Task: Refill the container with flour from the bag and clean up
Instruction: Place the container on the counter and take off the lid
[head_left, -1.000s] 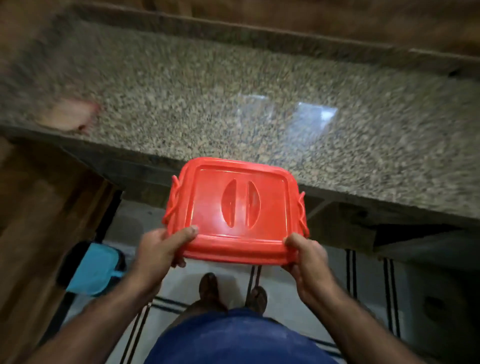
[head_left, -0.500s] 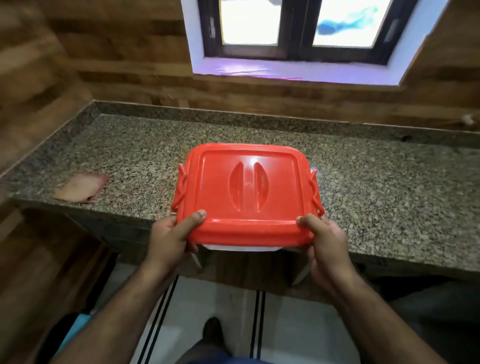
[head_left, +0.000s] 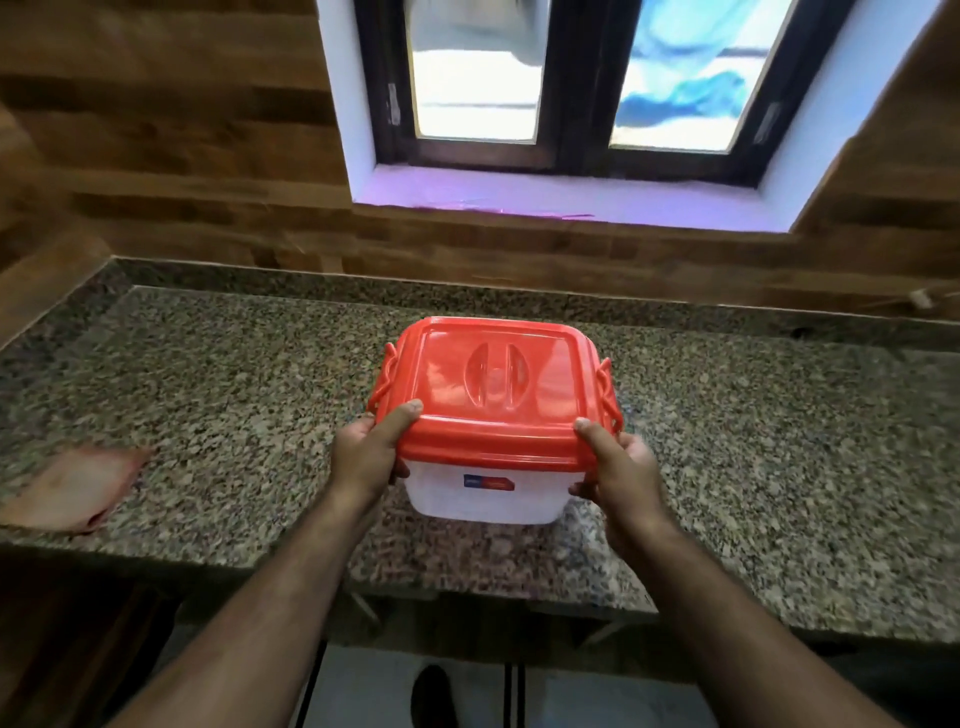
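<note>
Head cam — left hand (head_left: 366, 457) & right hand (head_left: 621, 470) grip container (head_left: 485, 493) at opposite sides, lid (head_left: 493, 389) on, centred over table (head_left: 234, 395).

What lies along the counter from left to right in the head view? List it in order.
Pinkish cloth near the counter's left edge → left hand → container with its red lid on, gripped on both sides → right hand → bare granite counter.
</note>
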